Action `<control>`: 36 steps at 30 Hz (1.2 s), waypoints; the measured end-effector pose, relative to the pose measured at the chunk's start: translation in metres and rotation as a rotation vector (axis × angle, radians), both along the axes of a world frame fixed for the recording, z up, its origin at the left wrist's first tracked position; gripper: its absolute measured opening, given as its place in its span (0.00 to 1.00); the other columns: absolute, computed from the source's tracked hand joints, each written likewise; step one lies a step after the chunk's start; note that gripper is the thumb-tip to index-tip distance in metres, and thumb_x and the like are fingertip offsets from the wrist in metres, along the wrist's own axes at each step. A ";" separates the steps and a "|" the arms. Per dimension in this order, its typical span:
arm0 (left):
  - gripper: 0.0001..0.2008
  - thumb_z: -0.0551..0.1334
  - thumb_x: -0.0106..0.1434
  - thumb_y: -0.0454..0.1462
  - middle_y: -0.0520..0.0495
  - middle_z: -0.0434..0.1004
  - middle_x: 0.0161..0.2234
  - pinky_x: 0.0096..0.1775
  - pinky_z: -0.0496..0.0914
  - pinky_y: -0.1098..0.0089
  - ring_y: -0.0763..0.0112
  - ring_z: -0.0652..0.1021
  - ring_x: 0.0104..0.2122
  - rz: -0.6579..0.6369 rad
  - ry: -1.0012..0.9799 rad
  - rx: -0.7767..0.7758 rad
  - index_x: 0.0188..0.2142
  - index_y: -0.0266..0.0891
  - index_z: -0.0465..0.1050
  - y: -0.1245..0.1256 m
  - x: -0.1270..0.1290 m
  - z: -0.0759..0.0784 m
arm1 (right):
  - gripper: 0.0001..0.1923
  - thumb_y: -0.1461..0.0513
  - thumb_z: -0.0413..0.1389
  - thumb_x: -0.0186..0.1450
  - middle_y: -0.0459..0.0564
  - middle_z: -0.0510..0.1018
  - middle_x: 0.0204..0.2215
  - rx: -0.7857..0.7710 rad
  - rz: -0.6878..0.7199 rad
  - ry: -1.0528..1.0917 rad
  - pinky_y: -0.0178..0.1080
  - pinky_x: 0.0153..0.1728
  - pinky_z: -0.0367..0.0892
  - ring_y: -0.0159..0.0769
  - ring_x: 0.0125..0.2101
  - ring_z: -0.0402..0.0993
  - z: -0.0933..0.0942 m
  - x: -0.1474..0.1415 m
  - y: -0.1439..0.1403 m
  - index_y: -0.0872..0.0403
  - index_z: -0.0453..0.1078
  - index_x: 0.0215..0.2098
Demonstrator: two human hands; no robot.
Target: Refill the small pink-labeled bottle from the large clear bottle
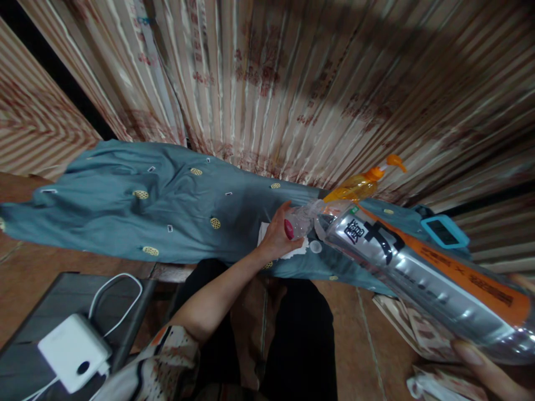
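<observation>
My left hand (277, 236) is wrapped round a small clear plastic bottle (301, 221) with a pink label. At the right, my right hand (485, 365) grips a large clear plastic bottle (412, 267) with a silver and orange label. The big bottle is tilted, its neck end meeting the mouth of the small one; whether they touch I cannot tell. White tissue (295, 252) lies under the small bottle, and a clear round cap (316, 246) sits beside it. Behind stands an orange pump bottle (355, 185), partly hidden.
A green cloth (184, 200) with pineapple prints covers the low surface. A blue-framed device (445, 231) stands on its right end. At lower left, a white power bank (75, 351) with cables rests on a dark stool (42, 301). A pleated curtain (259, 83) hangs behind.
</observation>
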State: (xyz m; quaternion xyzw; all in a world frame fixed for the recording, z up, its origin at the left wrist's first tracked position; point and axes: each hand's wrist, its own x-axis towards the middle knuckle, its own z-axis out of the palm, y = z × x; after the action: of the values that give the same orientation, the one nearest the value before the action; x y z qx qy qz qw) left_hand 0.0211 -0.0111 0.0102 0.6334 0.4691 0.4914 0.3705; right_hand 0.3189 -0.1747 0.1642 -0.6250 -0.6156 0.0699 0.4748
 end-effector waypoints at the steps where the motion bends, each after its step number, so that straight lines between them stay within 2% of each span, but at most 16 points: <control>1: 0.53 0.77 0.51 0.35 0.37 0.71 0.67 0.70 0.65 0.41 0.46 0.74 0.67 0.001 0.001 -0.002 0.72 0.45 0.54 0.000 0.000 0.000 | 0.60 0.51 0.78 0.44 0.52 0.70 0.69 -0.010 -0.008 -0.009 0.78 0.70 0.50 0.75 0.69 0.61 0.000 0.000 0.000 0.39 0.65 0.73; 8: 0.52 0.77 0.51 0.35 0.36 0.72 0.66 0.70 0.65 0.42 0.46 0.74 0.66 0.004 -0.005 0.002 0.71 0.44 0.54 0.000 0.000 0.001 | 0.60 0.50 0.79 0.43 0.54 0.71 0.67 0.010 -0.005 0.038 0.78 0.71 0.46 0.74 0.68 0.62 -0.002 -0.004 -0.002 0.40 0.66 0.72; 15: 0.52 0.76 0.52 0.36 0.36 0.71 0.67 0.71 0.64 0.42 0.46 0.73 0.67 -0.003 0.005 0.005 0.72 0.44 0.53 0.000 0.000 -0.001 | 0.61 0.51 0.79 0.43 0.55 0.70 0.68 -0.001 0.010 -0.018 0.81 0.68 0.47 0.78 0.68 0.61 0.000 0.002 0.002 0.39 0.64 0.73; 23: 0.53 0.77 0.52 0.35 0.36 0.71 0.67 0.71 0.64 0.42 0.46 0.73 0.67 -0.002 -0.004 0.005 0.71 0.44 0.53 0.000 0.001 -0.002 | 0.60 0.52 0.79 0.43 0.52 0.69 0.69 -0.004 0.013 0.006 0.81 0.69 0.47 0.77 0.68 0.61 0.000 0.000 0.002 0.36 0.66 0.72; 28: 0.53 0.76 0.52 0.35 0.35 0.70 0.68 0.70 0.64 0.43 0.47 0.73 0.67 0.001 0.003 0.009 0.72 0.44 0.53 0.000 0.000 -0.001 | 0.59 0.52 0.78 0.45 0.51 0.69 0.70 0.004 0.024 -0.067 0.80 0.69 0.49 0.76 0.69 0.60 0.001 0.004 0.002 0.36 0.64 0.73; 36: 0.51 0.76 0.52 0.35 0.36 0.71 0.67 0.70 0.65 0.43 0.47 0.74 0.67 0.008 0.000 0.021 0.71 0.44 0.54 0.000 0.001 -0.003 | 0.58 0.51 0.77 0.45 0.53 0.70 0.68 0.002 0.016 -0.051 0.80 0.69 0.48 0.76 0.68 0.61 0.004 0.000 0.001 0.39 0.65 0.73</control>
State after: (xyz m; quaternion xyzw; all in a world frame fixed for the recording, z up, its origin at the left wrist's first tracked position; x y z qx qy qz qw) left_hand 0.0218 -0.0108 0.0075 0.6353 0.4665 0.4978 0.3620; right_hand 0.3190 -0.1733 0.1677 -0.6211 -0.6327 0.0572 0.4590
